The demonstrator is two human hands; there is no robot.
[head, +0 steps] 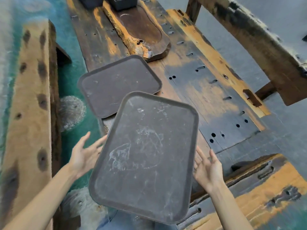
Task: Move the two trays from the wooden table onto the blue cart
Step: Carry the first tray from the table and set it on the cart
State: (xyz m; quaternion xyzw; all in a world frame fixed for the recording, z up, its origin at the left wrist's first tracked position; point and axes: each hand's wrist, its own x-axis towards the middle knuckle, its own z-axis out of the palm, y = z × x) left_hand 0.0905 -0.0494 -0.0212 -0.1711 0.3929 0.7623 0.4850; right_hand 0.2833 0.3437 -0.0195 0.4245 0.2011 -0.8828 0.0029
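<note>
Near tray (144,156) at lower centre of frame, both hands open at its long sides.
Left hand (84,155) has fingers spread, fingertips touching the left rim; right hand (207,168) is open just beside the right rim, contact unclear. Near tray overhangs the surface (207,90) edge and overlaps the far tray (116,85), which lies flat mid-frame, below a wooden slab (141,30).
</note>
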